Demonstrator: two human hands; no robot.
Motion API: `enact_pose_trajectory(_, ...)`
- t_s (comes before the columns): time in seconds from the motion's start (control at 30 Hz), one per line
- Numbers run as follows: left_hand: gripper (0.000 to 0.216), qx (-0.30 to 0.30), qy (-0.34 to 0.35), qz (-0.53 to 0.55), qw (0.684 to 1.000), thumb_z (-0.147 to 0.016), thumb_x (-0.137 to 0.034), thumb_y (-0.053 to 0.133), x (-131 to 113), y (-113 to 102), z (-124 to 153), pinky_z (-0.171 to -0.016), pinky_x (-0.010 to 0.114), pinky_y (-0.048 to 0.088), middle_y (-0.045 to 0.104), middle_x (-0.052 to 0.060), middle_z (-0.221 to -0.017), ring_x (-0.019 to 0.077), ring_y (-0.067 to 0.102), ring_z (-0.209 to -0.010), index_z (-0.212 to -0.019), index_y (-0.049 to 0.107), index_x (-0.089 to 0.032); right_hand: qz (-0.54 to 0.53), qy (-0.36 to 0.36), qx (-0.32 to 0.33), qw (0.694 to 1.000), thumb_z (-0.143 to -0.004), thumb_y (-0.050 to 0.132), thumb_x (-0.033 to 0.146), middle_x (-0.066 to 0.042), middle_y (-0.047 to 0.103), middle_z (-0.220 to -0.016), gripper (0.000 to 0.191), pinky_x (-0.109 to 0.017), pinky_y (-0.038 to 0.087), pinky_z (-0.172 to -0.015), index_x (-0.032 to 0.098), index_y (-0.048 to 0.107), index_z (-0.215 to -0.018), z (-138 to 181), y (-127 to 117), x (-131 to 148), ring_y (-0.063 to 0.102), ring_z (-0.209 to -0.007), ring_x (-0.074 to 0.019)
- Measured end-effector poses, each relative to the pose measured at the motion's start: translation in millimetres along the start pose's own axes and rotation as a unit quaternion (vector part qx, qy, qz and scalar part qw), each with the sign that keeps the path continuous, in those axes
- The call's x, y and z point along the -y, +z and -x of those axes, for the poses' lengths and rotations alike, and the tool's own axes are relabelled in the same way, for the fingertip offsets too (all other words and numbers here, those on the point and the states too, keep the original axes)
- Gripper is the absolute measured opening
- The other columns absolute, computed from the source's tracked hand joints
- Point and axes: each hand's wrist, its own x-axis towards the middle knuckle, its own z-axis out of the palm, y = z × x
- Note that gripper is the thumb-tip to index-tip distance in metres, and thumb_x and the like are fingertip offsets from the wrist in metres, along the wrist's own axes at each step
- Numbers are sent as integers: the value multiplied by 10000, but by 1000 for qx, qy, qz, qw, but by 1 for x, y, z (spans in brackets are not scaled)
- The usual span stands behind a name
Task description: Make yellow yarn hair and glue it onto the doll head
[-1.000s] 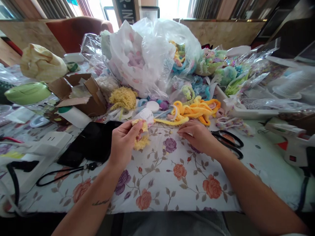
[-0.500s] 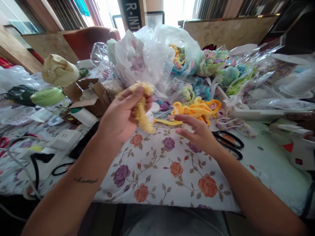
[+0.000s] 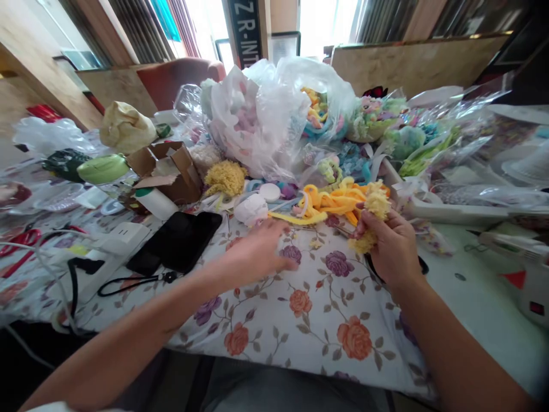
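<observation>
My right hand (image 3: 392, 249) is closed round a fluffy yellow yarn piece (image 3: 374, 213), held above the floral tablecloth (image 3: 300, 309) beside a heap of orange and yellow chenille strips (image 3: 332, 203). My left hand (image 3: 257, 254) hovers low over the cloth with fingers stretched toward the right, blurred by motion, holding nothing I can see. A white round lump (image 3: 251, 209) and a black phone (image 3: 176, 241) lie just beyond the left hand. Another yellow yarn pompom (image 3: 225, 178) sits farther back.
Clear plastic bags of coloured yarn pieces (image 3: 274, 114) fill the back of the table. A torn cardboard box (image 3: 165, 169) and a white power strip (image 3: 114, 240) lie left. A glue gun (image 3: 521, 263) rests at the right edge. Black scissors (image 3: 422, 266) peek from under my right hand.
The yellow yarn piece passed from my left hand to my right. The left hand dropped toward the cloth and opened; the right hand rose and closed.
</observation>
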Motion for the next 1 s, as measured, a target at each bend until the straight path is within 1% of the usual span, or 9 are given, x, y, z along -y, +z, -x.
enact_pose_trajectory(0.07,680,24,-47,-60,997,-629,-526,705,17,12,14,-772,388,472,523,145,-1220,332,553,-1032,-1197,518,-202,10,-7,-8,1000,-759,669,298,38,525,-534,131,-252,426,-544,202,602,-700,-4,1,-5,484,-499,-108)
enact_pose_trajectory(0.13,630,-1,-42,-69,997,-649,-499,698,25,26,21,-813,398,462,549,133,-1178,310,554,-1020,-1169,534,-182,21,-15,-1,1000,-756,667,310,37,531,-537,150,-256,429,-545,204,584,-689,-4,3,-11,498,-502,-113)
enact_pose_trajectory(0.2,457,-28,-24,-49,998,-714,-425,661,25,38,21,-813,381,461,590,106,-1103,271,571,-970,-1088,580,-175,37,-20,7,999,-761,661,317,36,538,-540,163,-256,425,-543,199,575,-689,-2,4,-16,503,-502,-112)
enact_pose_trajectory(0.3,122,-51,12,-16,998,-807,-246,553,20,46,11,-772,335,458,657,48,-930,212,600,-865,-868,645,-194,59,-14,5,998,-772,646,319,37,542,-534,176,-246,404,-514,187,568,-684,3,3,-21,493,-482,-105)
enact_pose_trajectory(0.37,135,-69,30,-6,997,-813,-180,521,17,45,-1,-740,319,455,677,26,-832,194,611,-805,-768,647,-198,67,-1,0,998,-772,639,319,40,539,-526,176,-241,391,-497,185,566,-684,5,1,-21,483,-470,-103)
enact_pose_trajectory(0.5,112,-106,52,5,993,-799,-179,539,19,38,-30,-746,319,464,692,35,-825,196,627,-801,-766,646,-180,74,10,6,997,-767,633,309,42,531,-522,185,-233,386,-497,185,547,-660,5,0,-18,483,-475,-104)
enact_pose_trajectory(0.67,218,-76,32,-2,997,-797,-180,510,18,34,-52,-788,341,489,706,62,-972,225,645,-887,-952,664,-179,97,7,13,995,-776,621,311,36,534,-526,204,-232,379,-498,185,533,-641,6,-1,-15,481,-482,-104)
enact_pose_trajectory(0.83,268,-20,71,-27,997,-832,-194,438,12,33,-57,-848,341,478,685,66,-1075,241,618,-1005,-960,674,-195,96,5,26,995,-784,618,296,39,520,-522,199,-223,376,-481,185,529,-645,6,0,-15,475,-482,-98)
enact_pose_trajectory(1.0,289,43,109,-42,992,-836,-270,455,5,31,-57,-801,312,476,651,59,-1088,233,609,-961,-1059,634,-226,97,12,31,995,-788,609,297,42,519,-523,165,-218,381,-459,189,538,-684,7,1,-15,469,-474,-99)
